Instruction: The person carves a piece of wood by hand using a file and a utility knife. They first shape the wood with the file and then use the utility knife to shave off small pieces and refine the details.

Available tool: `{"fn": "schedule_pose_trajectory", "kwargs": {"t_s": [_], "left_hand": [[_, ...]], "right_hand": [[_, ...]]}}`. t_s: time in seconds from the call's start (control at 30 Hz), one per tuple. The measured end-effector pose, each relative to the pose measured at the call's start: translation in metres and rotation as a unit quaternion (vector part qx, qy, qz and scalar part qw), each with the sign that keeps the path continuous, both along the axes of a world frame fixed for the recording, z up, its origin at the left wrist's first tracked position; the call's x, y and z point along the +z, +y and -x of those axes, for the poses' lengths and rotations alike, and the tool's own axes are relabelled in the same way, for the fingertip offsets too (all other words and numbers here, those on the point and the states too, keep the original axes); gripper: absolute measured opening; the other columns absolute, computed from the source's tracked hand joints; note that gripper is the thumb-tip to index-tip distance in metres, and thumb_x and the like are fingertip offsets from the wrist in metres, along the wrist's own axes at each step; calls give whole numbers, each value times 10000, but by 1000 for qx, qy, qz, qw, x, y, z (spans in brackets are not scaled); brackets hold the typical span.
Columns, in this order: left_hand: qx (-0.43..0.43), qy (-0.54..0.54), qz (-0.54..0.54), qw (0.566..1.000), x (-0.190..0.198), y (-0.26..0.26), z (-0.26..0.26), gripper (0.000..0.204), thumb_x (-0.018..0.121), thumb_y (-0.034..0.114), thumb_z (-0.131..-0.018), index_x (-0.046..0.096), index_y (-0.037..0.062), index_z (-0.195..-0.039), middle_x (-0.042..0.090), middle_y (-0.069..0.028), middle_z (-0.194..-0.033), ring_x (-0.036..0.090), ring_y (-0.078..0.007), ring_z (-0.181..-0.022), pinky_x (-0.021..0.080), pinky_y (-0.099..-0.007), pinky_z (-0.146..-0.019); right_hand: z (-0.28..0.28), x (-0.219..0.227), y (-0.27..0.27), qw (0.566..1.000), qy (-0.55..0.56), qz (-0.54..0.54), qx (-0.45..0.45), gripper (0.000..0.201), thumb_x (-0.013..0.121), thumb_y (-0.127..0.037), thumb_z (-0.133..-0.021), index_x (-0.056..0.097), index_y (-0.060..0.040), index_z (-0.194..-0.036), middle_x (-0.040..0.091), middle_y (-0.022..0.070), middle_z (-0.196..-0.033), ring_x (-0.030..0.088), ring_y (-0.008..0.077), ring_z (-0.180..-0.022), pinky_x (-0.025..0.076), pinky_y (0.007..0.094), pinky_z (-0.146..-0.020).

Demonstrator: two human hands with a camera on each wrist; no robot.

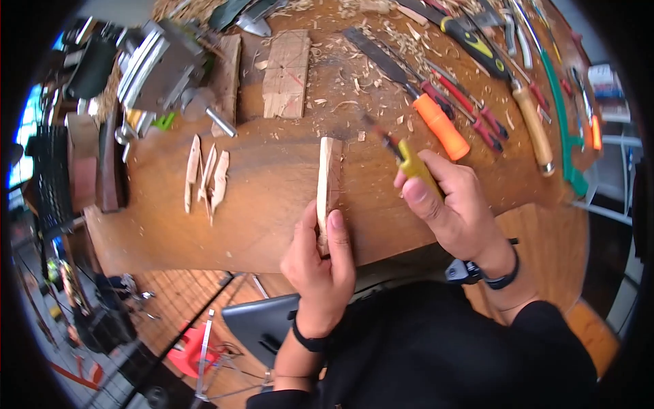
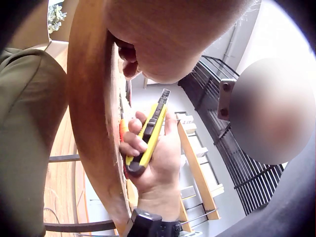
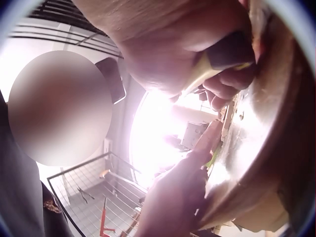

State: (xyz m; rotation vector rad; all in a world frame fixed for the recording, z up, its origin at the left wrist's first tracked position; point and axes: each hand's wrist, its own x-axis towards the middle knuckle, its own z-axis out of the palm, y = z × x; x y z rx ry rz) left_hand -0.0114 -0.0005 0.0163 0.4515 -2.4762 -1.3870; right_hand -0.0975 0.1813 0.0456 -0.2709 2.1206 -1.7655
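In the head view my left hand [image 1: 319, 262] pinches the lower end of a narrow wooden stick [image 1: 330, 177], which points away from me over the table. My right hand [image 1: 453, 204] holds a yellow utility knife [image 1: 417, 167] to the right of the stick, apart from it, its tip toward the upper left. The left wrist view shows the yellow and black knife [image 2: 148, 138] lying across the palm of the right hand [image 2: 160, 165], with fingers curled round it. In the right wrist view the left hand [image 3: 180, 192] is below the right hand [image 3: 173, 44].
Several thin wood slivers [image 1: 219, 180] lie left of the stick. Flat boards [image 1: 286, 75] and a metal vise [image 1: 163, 71] stand behind. An orange-handled tool [image 1: 441, 126], pliers, a wooden-handled tool [image 1: 533, 126] and a green saw-like tool [image 1: 562, 129] lie at the right among shavings.
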Motion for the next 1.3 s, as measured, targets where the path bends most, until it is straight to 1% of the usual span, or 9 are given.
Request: {"fn": "schedule_pose_trajectory", "kwargs": {"t_s": [0.03, 0.07, 0.13, 0.43, 0.5, 0.53, 1.03, 1.1, 1.3], "left_hand": [[-17, 9, 32, 999, 2, -1, 0, 206, 678, 68, -984, 679, -39, -1160, 694, -165, -803, 679, -223, -651, 517, -310, -617], [-35, 48, 57, 997, -3, 0, 2, 207, 684, 74, -982, 684, -40, -1154, 689, -165, -789, 675, -229, -631, 516, -317, -605], [-36, 53, 79, 995, -4, 4, 4, 217, 692, 80, -978, 687, -39, -1159, 686, -162, -778, 670, -233, -609, 511, -324, -589], [-59, 49, 110, 991, -7, 4, 3, 242, 724, 98, -952, 691, -25, -1158, 691, -160, -769, 675, -284, -592, 503, -349, -552], [-52, 17, 120, 991, -5, 4, 3, 181, 659, 111, -1020, 681, -48, -1103, 717, -99, -771, 638, -97, -658, 506, -270, -608], [-54, 15, 119, 991, -4, 4, 3, 181, 659, 111, -1020, 681, -48, -1103, 717, -99, -771, 638, -97, -658, 506, -270, -608], [-86, 9, 123, 989, -6, 1, 5, 162, 649, 82, -1014, 690, -46, -1104, 692, -129, -734, 654, -174, -574, 490, -302, -557], [-106, 42, 129, 985, -8, -1, 6, 262, 734, 78, -943, 693, -95, -1135, 690, -147, -723, 653, -271, -530, 491, -351, -505], [-107, 51, 148, 982, -10, 0, 6, 248, 727, 80, -949, 696, -82, -1134, 683, -144, -711, 646, -267, -522, 488, -350, -500]], "right_hand": [[-3, 3, 1, 992, 75, -99, 23, 434, 655, -443, -1014, 620, -16, -946, 633, 135, -715, 636, 293, -578, 458, 400, -541], [-7, 3, 2, 993, 68, -92, 5, 434, 655, -443, -1014, 620, -16, -946, 633, 135, -715, 636, 293, -578, 458, 400, -541], [-13, 3, 2, 975, 124, -173, 63, 483, 664, -479, -988, 600, -12, -882, 614, 200, -687, 664, 406, -664, 491, 456, -574], [-17, 8, 0, 932, 167, -301, 116, 522, 669, -511, -965, 572, -23, -806, 618, 175, -647, 648, 387, -586, 501, 455, -521], [-15, 11, 0, 927, 173, -310, 122, 548, 643, -528, -977, 584, -15, -792, 626, 191, -610, 668, 377, -569, 528, 444, -521], [-15, 13, 1, 923, 170, -320, 128, 550, 644, -529, -975, 584, -15, -793, 627, 191, -607, 668, 378, -564, 530, 444, -520], [-11, 13, -3, 893, 189, -382, 142, 540, 656, -542, -961, 566, -35, -800, 622, 169, -585, 665, 351, -533, 530, 421, -487], [-9, 11, -5, 890, 194, -386, 144, 547, 652, -549, -961, 564, -34, -800, 619, 168, -580, 665, 348, -531, 530, 417, -487], [-8, 9, -6, 883, 210, -396, 140, 567, 626, -572, -966, 565, -33, -798, 611, 172, -565, 665, 349, -531, 528, 412, -484]]}}
